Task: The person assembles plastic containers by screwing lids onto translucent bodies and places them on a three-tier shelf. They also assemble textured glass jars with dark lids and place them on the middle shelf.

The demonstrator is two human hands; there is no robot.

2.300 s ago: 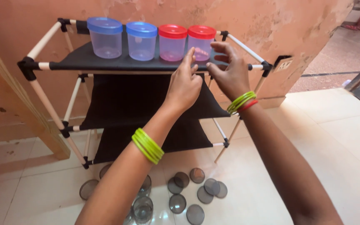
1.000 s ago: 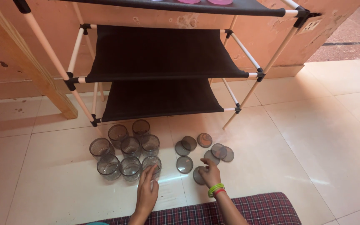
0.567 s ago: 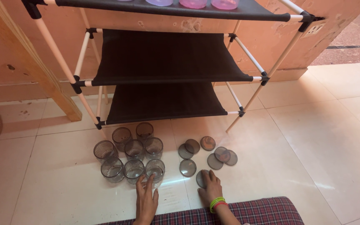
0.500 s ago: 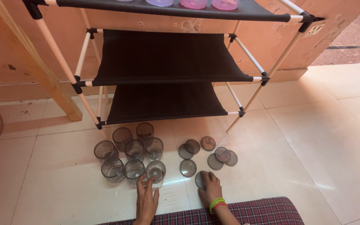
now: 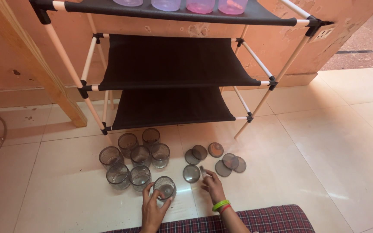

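Since the left hand (image 5: 153,210) is wrapped round a smoky clear jar (image 5: 165,187) on the floor tiles (image 5: 316,142) and the right hand (image 5: 213,186) pinches a grey lid (image 5: 203,171) by its edge, I'd guess both are light, stiff and slick; top-shelf containers (image 5: 200,5) are cut off

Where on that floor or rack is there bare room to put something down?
Bare: the middle shelf, the bottom shelf, and tiles right of the lids. Crowded: the grey jars by the left hand.
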